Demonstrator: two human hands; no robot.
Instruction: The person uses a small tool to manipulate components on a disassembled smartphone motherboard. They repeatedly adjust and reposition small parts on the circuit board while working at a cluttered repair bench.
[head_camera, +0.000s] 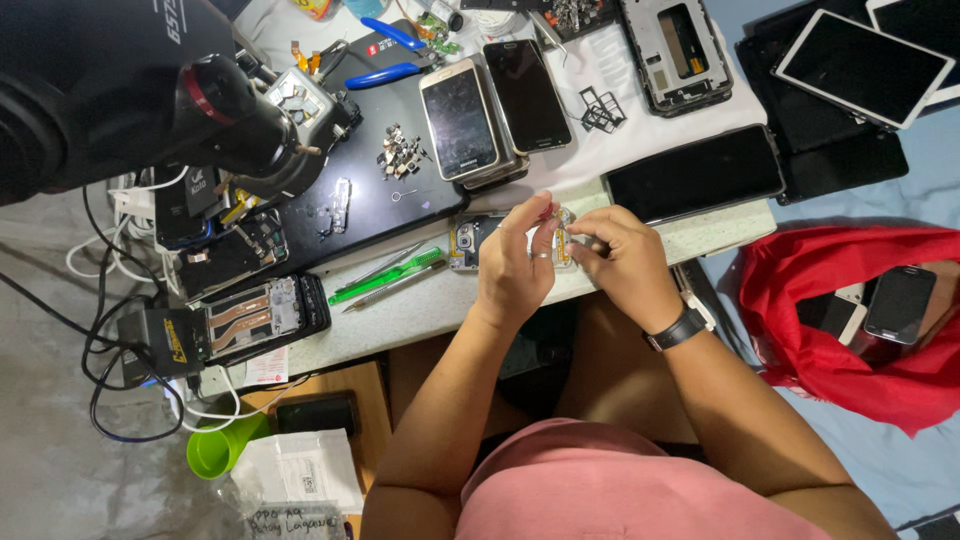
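Both hands meet over the near edge of the white worktable (700, 235), bent to an opened phone (468, 243) that lies flat there with its back cover off and its inner parts showing. The left hand (513, 268) lies across the phone's middle, so only the phone's left end shows clear beside the wrist; its thumb and forefinger are drawn together above the body, pinched on something small with a red tip (548, 210) — too small to tell what it is. The right hand (620, 262), a black watch (680, 328) on its wrist, comes in from the other side with its fingertips closed against the phone's right end, steadying it. What lies under the two palms is hidden.

Just left of the phone lie a green-handled screwdriver (385, 278) and a thin grey tool beside it, both angled toward the hands. Beyond the phone, further up the table, two phones (495, 105) lie face-up side by side on a dark mat (370, 200), and a larger dark phone (695, 172) lies near the right hand. A microscope (140, 95) hangs over the left part of the table — well apart from the hands. A red cloth (800, 300) with two more phones lies off to the right.
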